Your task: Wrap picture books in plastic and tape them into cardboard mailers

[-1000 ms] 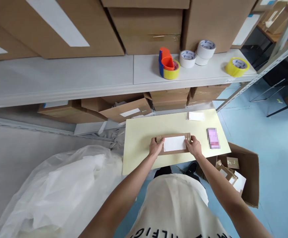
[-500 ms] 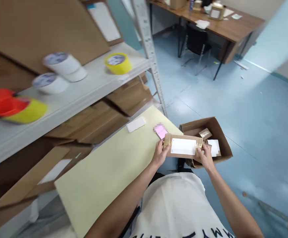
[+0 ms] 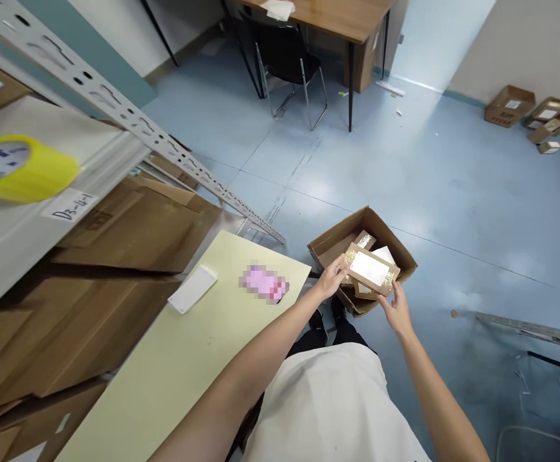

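Observation:
A small flat cardboard box (image 3: 370,268) with a white label and shiny tape at its ends is held over a larger open carton. My left hand (image 3: 332,278) grips its left end. At the right end, the thumb and fingers of my right hand (image 3: 397,313) close on the near corner. Beneath it, the open carton (image 3: 325,245) on the floor contains several small taped packages, one with a white face (image 3: 385,254). The held box partly hides them.
To the left, a pale yellow table (image 3: 203,346) bears a white pad (image 3: 193,289) and a blurred pink item (image 3: 263,283). A metal shelf post (image 3: 164,147) slants beyond it, beside yellow tape (image 3: 22,168). A black chair (image 3: 284,54) and several cartons (image 3: 510,106) stand farther off.
Both hands have lowered the box from beside the table edge to just over the open carton, tilting it. My view has swung right and down.

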A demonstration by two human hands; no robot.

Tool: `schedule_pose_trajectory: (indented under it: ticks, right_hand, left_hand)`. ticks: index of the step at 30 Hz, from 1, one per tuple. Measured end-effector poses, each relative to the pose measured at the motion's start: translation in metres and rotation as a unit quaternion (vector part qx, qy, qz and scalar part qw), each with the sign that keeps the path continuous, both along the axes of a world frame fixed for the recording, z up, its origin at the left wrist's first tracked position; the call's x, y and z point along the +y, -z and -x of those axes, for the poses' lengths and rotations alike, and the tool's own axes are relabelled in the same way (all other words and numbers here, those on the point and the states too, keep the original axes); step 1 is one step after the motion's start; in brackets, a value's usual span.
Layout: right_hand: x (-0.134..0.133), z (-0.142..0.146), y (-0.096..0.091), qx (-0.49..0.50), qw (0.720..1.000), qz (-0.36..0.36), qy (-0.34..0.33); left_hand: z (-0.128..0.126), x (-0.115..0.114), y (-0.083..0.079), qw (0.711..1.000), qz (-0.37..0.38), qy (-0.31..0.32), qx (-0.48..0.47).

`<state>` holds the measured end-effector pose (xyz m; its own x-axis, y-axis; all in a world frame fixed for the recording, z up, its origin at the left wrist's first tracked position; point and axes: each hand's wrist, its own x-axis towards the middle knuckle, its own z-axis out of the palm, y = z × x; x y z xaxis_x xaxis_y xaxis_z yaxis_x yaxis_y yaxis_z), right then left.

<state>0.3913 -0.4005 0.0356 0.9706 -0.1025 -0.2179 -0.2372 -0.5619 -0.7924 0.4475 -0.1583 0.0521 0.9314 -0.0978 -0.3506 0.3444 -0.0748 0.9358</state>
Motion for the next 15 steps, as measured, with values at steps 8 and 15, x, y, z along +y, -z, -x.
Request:
schedule_pose_trajectory:
  ticks: [8,15]
  right_hand:
    - [0.047,0.015,-0.039,0.019,0.991,-0.12,0.049]
    - [0.129,-0.007,-0.064,-0.021,0.982,-0.159,-0.104]
  left_hand:
    - [0.045,0.048,-0.025,0.999,0.001,-0.037,0.007]
    - [0.108,0.108,-0.045,0.973,-0.045,-0.227,-0.001]
